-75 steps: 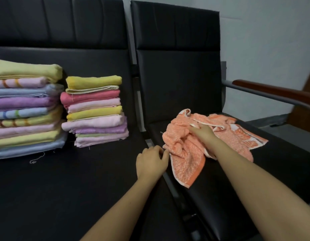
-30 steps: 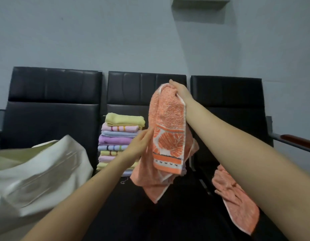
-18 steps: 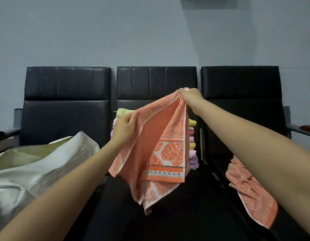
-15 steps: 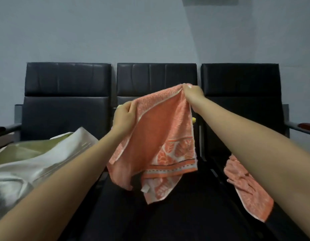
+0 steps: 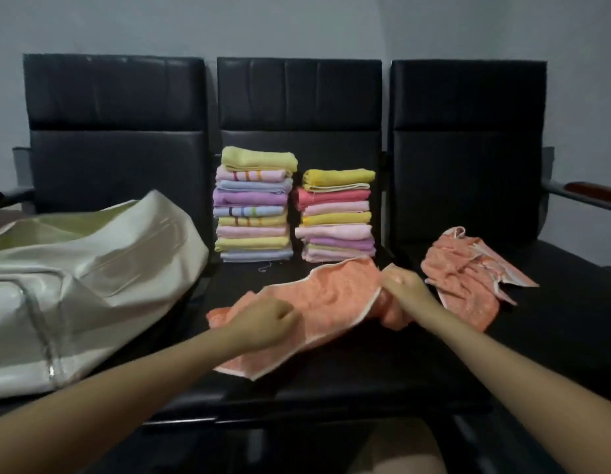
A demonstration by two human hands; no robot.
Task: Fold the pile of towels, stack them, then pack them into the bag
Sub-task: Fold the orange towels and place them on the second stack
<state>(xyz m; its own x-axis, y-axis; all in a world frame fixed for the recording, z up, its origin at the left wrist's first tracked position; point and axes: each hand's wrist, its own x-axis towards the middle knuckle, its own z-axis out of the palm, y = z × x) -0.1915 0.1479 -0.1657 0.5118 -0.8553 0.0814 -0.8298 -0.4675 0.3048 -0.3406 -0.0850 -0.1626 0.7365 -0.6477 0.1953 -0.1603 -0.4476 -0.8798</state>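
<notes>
Two stacks [image 5: 294,206] done; both hands, left [image 5: 263,323] & right [image 5: 405,289], pinch an orange towel [image 5: 317,302] mid-fold. One crumpled towel [image 5: 468,271] left, bag [image 5: 92,268] unpacked.

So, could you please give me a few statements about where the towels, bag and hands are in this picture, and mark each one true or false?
1. Both hands hold the same orange towel. True: the left hand and right hand grip it on the middle seat.
2. The bag sits on the right seat. False: it lies on the left seat.
3. Two stacks of folded towels stand on the middle seat. True: the left stack is taller than the right stack.
4. The crumpled towel is blue. False: it is orange, on the right seat.
5. Folded towels are already in the bag. False: none show in it.
</notes>
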